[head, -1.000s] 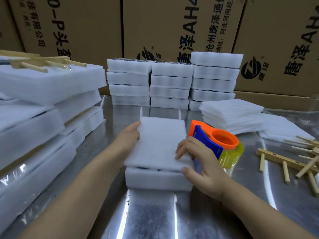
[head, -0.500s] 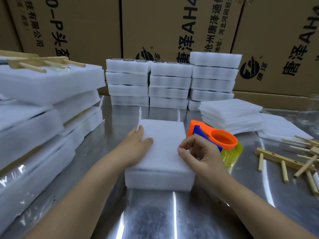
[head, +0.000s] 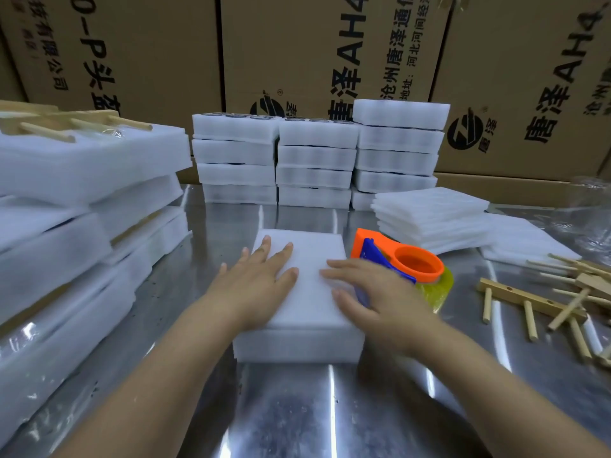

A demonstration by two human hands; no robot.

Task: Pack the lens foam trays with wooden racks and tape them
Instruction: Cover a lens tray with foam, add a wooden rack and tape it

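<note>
at the far left a taped foam bundle pile [head: 82, 166] carries a wooden rack [head: 66, 125] on top; the work sits mid tabletop [head: 297, 408], and the step looks like seating and squaring the foam lid on its tray before taping.

the left grip [head: 258, 285] is released, palm flat and fingers spread straight on the left half of the foam tray stack [head: 314, 256]; it grasps nothing and only presses. press evenly and lightly, since this foam probably dents under a fingertip; line the lid's edges up with the block beneath on all sides, then hold one palm down so nothing slides.

the stack is a white rectangular block, long side running away from the person, with a seam along its near face where lid meets tray; whether a rack lies inside cannot be told.

the right grip [head: 377, 299] is also released, fingers straight across the lid's right edge, grasping nothing; just beside it stands the tape dispenser [head: 418, 264], orange and blue with a yellowish roll, touching or nearly touching the stack's right side, so it is a short reach for that hand.

behind stand more foam trays [head: 314, 160] in columns; further right lie thin foam sheets [head: 429, 213], then loose wooden racks [head: 529, 295] with pegs.
</note>
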